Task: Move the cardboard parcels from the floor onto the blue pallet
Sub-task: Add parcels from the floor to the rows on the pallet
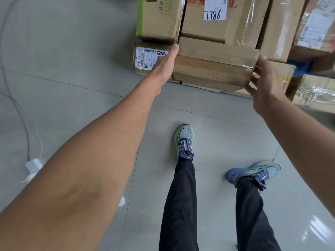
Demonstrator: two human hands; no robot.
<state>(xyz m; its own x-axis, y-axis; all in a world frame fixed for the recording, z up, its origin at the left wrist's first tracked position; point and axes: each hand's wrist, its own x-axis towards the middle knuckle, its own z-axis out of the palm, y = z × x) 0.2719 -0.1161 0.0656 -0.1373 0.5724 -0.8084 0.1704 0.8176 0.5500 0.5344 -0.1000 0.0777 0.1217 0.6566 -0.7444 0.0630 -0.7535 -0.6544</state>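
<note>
A plain brown cardboard parcel (213, 67) sits at the front of a stack of parcels on the blue pallet (306, 67), most of which is hidden. My left hand (165, 63) lies flat against the parcel's left end, thumb straight up along the edge and fingers hidden behind it. My right hand (262, 82) touches the parcel's right end with spread, relaxed fingers. Behind it stand a green-printed box (157, 19) and a taped box with a handwritten number label (208, 19). A small labelled box (146, 58) lies low at the left.
More taped parcels are stacked at the right (315, 24) and lower right (315, 91). My two feet in blue shoes (184, 140) stand on the grey tiled floor before the pallet. A grey cable (18, 109) and a white plug (33, 166) lie at the left.
</note>
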